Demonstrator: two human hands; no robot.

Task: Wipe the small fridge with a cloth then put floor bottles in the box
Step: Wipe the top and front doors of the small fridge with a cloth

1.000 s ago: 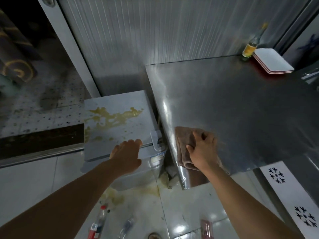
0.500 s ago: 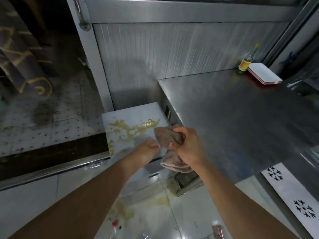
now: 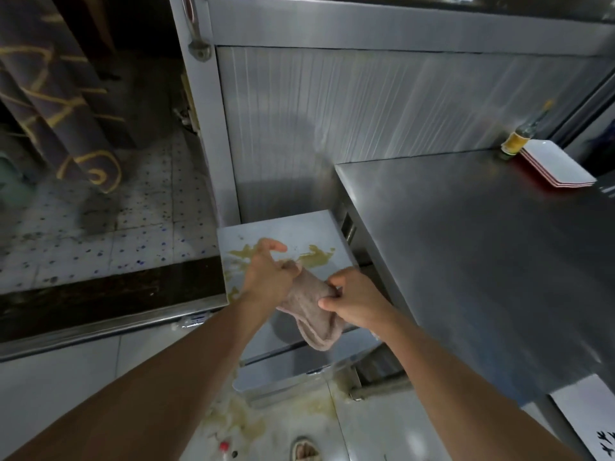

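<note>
Cloth (image 3: 311, 314) now off counter (image 3: 482, 261), over fridge (image 3: 283, 227). My left hand (image 3: 268, 277) and right hand (image 3: 357, 302) both pinch it. Spread flat, press on yellow spill (image 3: 316, 257).

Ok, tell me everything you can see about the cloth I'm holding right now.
The cloth is a pinkish-brown towel, soft and terry-like, bunched rather than spread. Both hands hold it in the air above the small fridge: the left hand grips its upper end, the right hand pinches its side. Its lower end hangs in a loose fold with a hemmed edge. It does not appear to touch the yellowish spill yet.
</note>
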